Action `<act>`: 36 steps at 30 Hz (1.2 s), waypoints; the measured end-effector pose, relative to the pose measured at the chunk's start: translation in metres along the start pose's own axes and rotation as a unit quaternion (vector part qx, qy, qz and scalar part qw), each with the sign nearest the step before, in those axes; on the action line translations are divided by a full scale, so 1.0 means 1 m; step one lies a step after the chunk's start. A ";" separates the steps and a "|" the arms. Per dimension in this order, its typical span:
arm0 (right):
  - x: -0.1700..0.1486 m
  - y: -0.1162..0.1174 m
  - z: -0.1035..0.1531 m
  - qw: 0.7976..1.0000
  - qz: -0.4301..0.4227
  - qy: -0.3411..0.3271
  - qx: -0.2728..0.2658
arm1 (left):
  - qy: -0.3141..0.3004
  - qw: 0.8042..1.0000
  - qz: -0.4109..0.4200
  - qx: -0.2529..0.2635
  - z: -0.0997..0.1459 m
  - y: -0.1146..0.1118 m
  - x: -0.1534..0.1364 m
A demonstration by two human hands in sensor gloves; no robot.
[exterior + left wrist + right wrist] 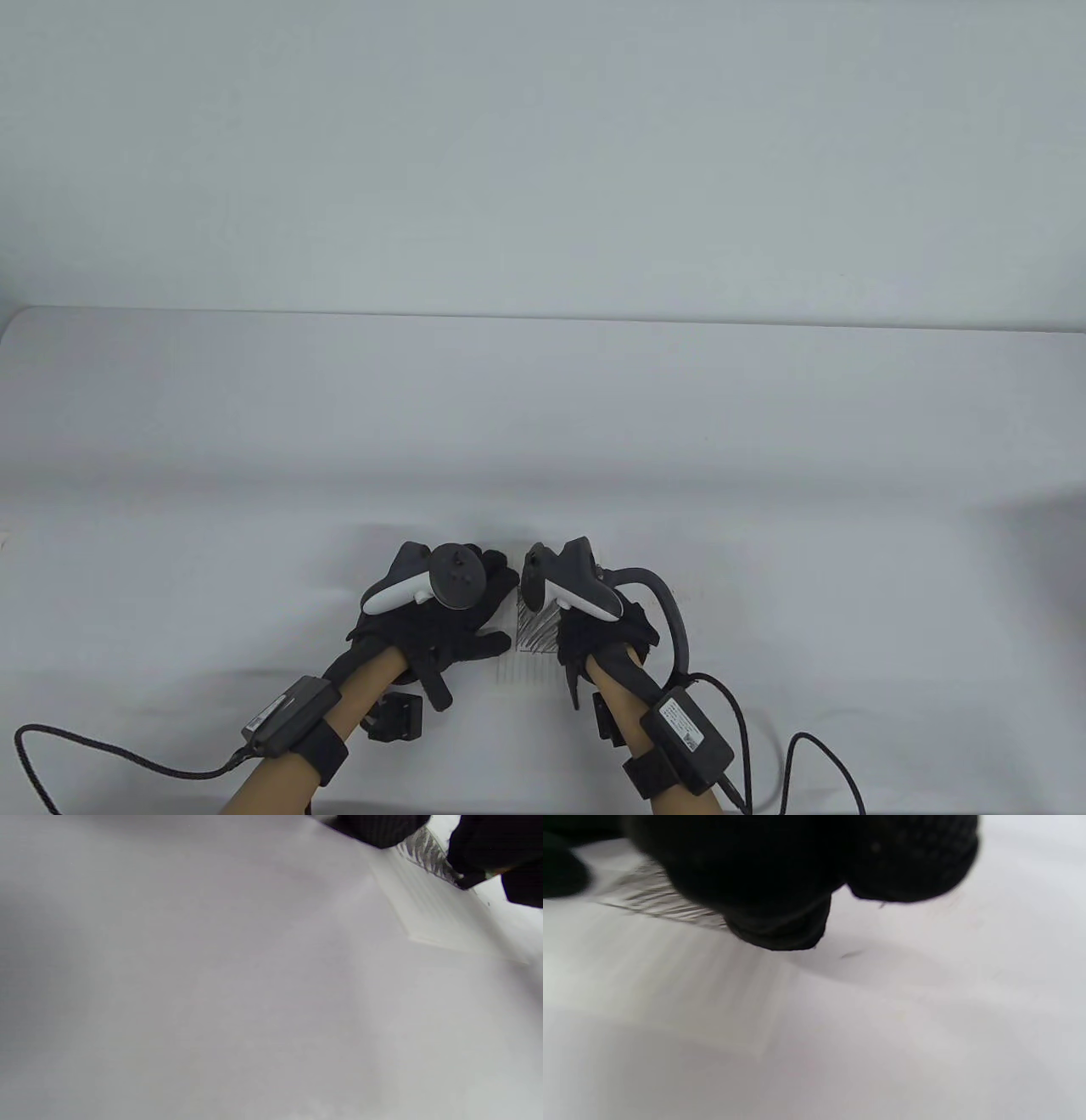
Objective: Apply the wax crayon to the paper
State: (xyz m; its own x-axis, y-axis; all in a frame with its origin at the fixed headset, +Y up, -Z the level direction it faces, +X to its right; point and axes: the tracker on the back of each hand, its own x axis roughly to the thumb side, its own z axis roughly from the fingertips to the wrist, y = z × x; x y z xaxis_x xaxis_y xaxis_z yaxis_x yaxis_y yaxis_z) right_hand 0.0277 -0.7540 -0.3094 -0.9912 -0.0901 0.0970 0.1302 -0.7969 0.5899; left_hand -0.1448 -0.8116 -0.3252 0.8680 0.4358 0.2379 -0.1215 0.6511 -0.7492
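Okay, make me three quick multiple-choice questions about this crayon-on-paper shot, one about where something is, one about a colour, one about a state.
1. Where does the paper lie?
A. At the table's far edge
B. Between the left hand and the right hand
C. Under the left forearm

2. What colour are the crayon strokes?
A. Dark grey
B. Red
C. Yellow

3. How much of the paper is shaded?
A. None
B. All
C. Only the part nearer the hands' fingertips

Key:
1 B, since the table view shows the sheet in the gap between the gloves.
2 A, since the hatching reads dark grey in all three views.
3 C, since the left wrist view shows bare paper beside the strokes.
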 end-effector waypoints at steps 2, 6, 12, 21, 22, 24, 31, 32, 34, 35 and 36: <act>-0.003 -0.002 -0.002 1.000 0.020 0.022 -0.002 | 0.000 1.000 0.000 0.000 0.000 0.000 0.000; -0.006 -0.003 -0.002 0.998 0.043 0.043 -0.030 | 0.000 1.000 0.000 0.000 0.000 0.000 0.000; -0.007 -0.002 -0.003 0.999 0.022 0.039 -0.011 | -0.001 1.000 0.001 0.000 0.000 0.000 0.000; -0.007 0.000 -0.004 1.000 -0.010 -0.003 0.002 | -0.004 1.000 0.008 -0.002 0.000 0.000 -0.001; -0.009 -0.001 -0.004 1.000 -0.001 0.008 -0.004 | -0.004 1.000 0.009 -0.002 0.000 0.000 -0.001; -0.014 -0.002 -0.006 1.000 0.013 0.027 -0.009 | -0.005 1.000 0.013 -0.002 0.000 -0.001 -0.001; -0.019 -0.001 -0.006 1.000 -0.012 0.011 -0.022 | -0.005 1.000 0.015 -0.004 0.000 0.000 -0.002; -0.021 -0.002 -0.006 0.999 -0.018 0.011 -0.030 | -0.006 1.000 0.016 -0.004 0.000 -0.001 -0.002; -0.029 -0.007 -0.003 0.997 -0.042 0.017 -0.064 | -0.008 1.000 0.021 -0.003 0.000 -0.001 -0.003; -0.034 -0.010 -0.001 0.995 -0.049 0.024 -0.079 | -0.008 1.000 0.023 -0.003 0.000 -0.001 -0.003; -0.040 -0.013 0.002 0.993 -0.056 0.033 -0.095 | -0.008 1.000 0.023 -0.004 0.000 -0.001 -0.003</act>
State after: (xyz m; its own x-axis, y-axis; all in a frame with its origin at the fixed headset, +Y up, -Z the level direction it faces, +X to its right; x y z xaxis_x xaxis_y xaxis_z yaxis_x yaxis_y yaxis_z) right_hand 0.0659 -0.7385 -0.3194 -0.9994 -0.0295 -0.0171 0.0192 -0.9016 0.4321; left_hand -0.1472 -0.8133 -0.3247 0.8537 0.4754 0.2127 -0.1576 0.6250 -0.7646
